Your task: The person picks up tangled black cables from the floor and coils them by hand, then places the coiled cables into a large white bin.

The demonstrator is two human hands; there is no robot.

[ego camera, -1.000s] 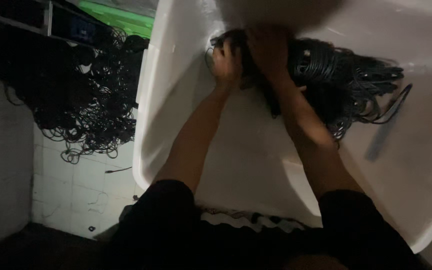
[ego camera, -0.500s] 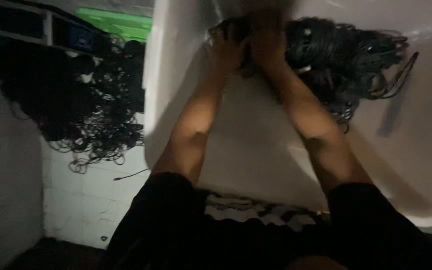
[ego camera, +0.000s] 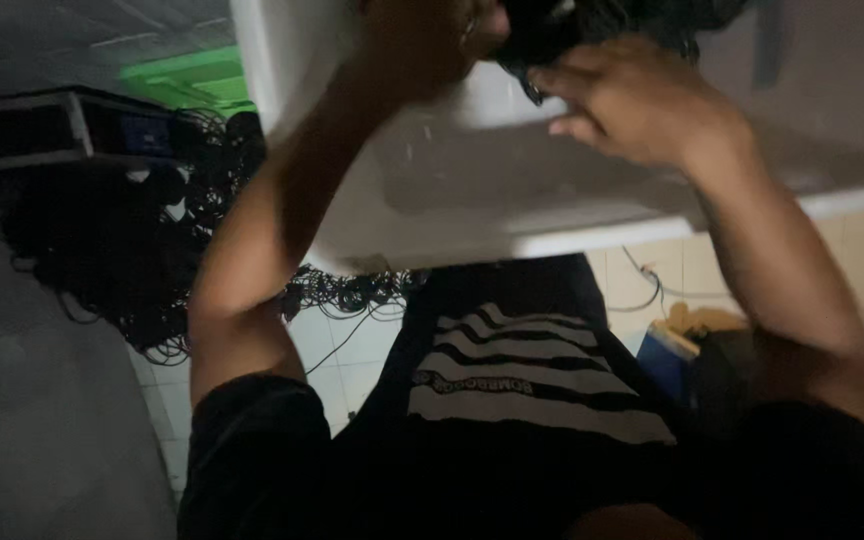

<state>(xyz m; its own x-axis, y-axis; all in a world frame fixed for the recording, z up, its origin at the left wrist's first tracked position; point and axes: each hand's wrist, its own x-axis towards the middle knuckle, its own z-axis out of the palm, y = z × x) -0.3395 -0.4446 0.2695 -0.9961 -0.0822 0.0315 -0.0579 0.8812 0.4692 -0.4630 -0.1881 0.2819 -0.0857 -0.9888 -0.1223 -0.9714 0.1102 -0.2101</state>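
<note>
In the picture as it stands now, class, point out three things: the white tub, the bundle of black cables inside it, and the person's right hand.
white tub (ego camera: pixel 552 235): head view, on its near rim.
black cables (ego camera: pixel 592 20): head view, on the tangled bundle.
right hand (ego camera: pixel 632 105): head view, on the back of the hand.

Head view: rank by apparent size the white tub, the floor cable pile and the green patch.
1. white tub, though it is nearest the camera.
2. floor cable pile.
3. green patch, clearly smallest.
</note>
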